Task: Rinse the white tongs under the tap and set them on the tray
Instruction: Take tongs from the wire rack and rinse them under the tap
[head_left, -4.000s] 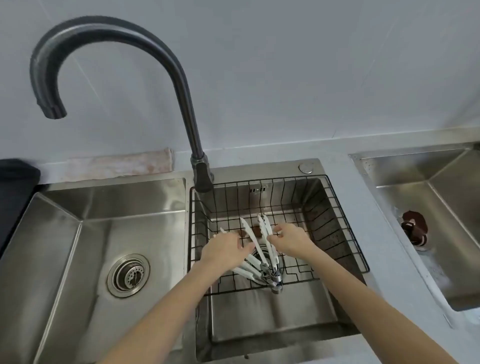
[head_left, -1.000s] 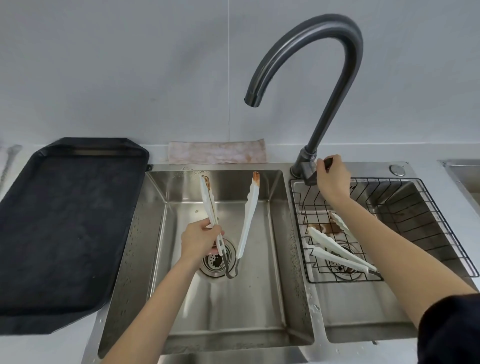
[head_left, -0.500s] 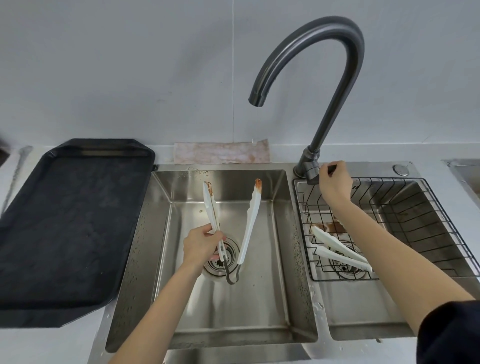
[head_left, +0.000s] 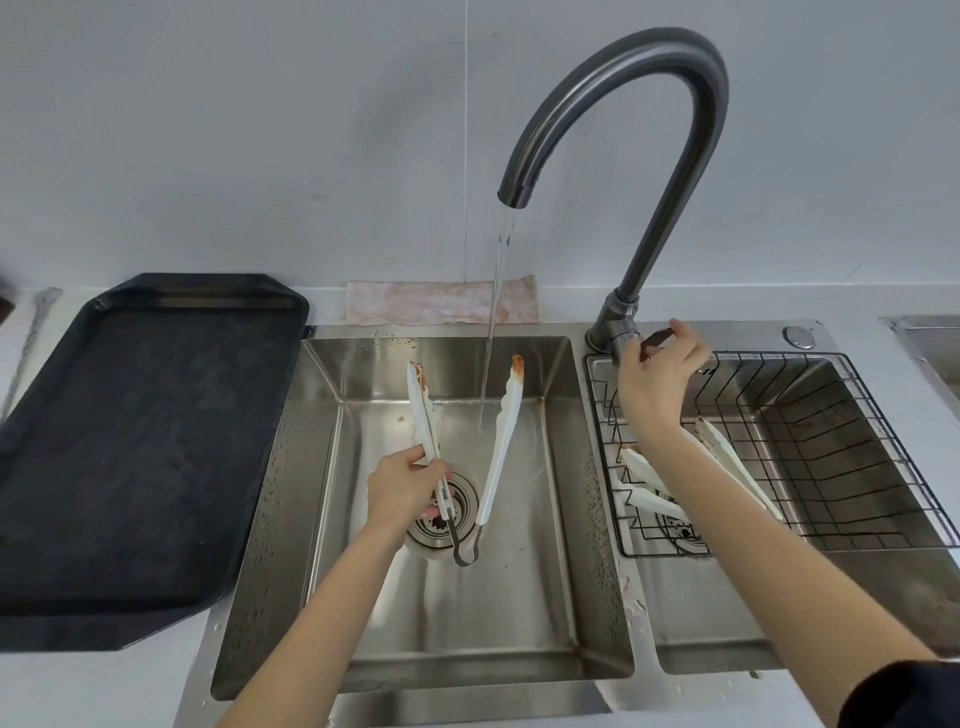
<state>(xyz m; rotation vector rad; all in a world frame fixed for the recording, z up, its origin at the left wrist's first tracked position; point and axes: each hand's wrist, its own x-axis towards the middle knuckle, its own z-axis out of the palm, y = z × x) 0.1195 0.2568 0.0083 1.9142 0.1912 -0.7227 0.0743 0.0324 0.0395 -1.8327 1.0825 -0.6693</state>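
The left hand (head_left: 400, 488) grips one arm of the white tongs (head_left: 501, 441), spread open over the left sink (head_left: 322, 467). Water (head_left: 492, 322) runs from the tap (head_left: 670, 171) between their stained tips. The right hand (head_left: 657, 384) holds the tap lever (head_left: 655, 340). A black tray (head_left: 130, 441) lies on the bench (head_left: 104, 686).

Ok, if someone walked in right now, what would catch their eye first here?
Probably the tall dark tap arching over the left sink basin, with a thin stream of water falling between the spread arms of the white tongs. The left hand holds those tongs over the drain, their tips stained orange, while the right hand grips the tap handle. To the left lies a big black tray.
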